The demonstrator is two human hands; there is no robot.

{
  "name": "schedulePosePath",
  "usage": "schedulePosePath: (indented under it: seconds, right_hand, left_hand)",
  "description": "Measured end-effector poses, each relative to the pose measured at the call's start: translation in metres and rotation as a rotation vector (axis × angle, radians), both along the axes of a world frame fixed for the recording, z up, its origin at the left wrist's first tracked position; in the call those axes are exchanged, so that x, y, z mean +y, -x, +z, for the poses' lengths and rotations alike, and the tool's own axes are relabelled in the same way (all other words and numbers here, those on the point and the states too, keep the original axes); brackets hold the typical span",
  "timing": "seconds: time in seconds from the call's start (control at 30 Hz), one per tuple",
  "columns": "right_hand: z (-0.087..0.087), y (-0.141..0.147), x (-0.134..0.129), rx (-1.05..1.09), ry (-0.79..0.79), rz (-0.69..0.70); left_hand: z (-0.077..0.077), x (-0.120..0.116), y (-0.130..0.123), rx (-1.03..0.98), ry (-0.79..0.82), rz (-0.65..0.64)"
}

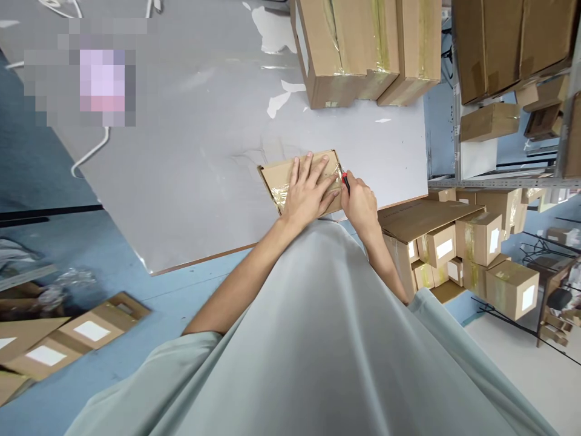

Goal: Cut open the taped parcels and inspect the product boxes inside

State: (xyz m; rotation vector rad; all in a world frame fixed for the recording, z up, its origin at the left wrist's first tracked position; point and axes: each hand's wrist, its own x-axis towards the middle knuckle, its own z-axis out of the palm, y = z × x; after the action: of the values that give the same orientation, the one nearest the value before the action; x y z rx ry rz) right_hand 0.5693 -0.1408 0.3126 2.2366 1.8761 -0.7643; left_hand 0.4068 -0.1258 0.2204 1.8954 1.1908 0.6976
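Observation:
A flat cardboard box (pixel 276 171) with clear tape over its ends lies near the front edge of the grey table. My left hand (pixel 308 184) rests on its top with the fingers spread, pressing it flat. At the box's right end, my right hand (pixel 360 203) is closed around a small red-and-black knife (pixel 345 180). Its thin tip meets the taped right edge of the box. How deep the tip sits cannot be made out.
Large taped cartons (pixel 354 54) stand at the table's far side. Torn white patches mark the tabletop (pixel 195 157). Stacked boxes (pixel 476 236) and a metal shelf (pixel 499 181) are on the right. More cartons (pixel 86 330) lie on the floor at left. A white cable (pixel 93 151) hangs at upper left.

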Motion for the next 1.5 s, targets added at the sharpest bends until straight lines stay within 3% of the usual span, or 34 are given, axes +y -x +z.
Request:
schedulePosePath:
  seconds: [0.17,0.4,0.73,0.97,1.23,1.33,1.5]
  right_hand:
    - [0.015,0.023,0.016,-0.151,0.092,-0.044]
    - [0.044,0.032,0.003,-0.254,0.269,-0.06]
    - [0.05,0.032,-0.016,-0.27,0.327,-0.109]
    - [0.04,0.028,-0.031,-0.241,0.287,-0.137]
    - [0.027,0.02,-0.03,-0.169,0.272,-0.094]
    - [0.035,0.016,-0.041,-0.162,0.315,-0.092]
    - [0.063,-0.01,-0.061,-0.087,0.339,-0.047]
  left_hand:
    - [-0.004,-0.002,-0.003,0.045,-0.041,-0.021]
    - [-0.004,-0.006,-0.008,0.093,-0.06,-0.033]
    - [-0.007,-0.007,-0.011,0.045,-0.054,-0.059]
    - [-0.008,-0.015,-0.015,0.056,-0.049,-0.027]
    - [-0.014,-0.021,-0.018,0.128,-0.039,0.053]
    - [-0.017,-0.02,-0.016,0.174,-0.054,0.044]
    - [-0.01,-0.016,-0.009,0.226,-0.057,0.037]
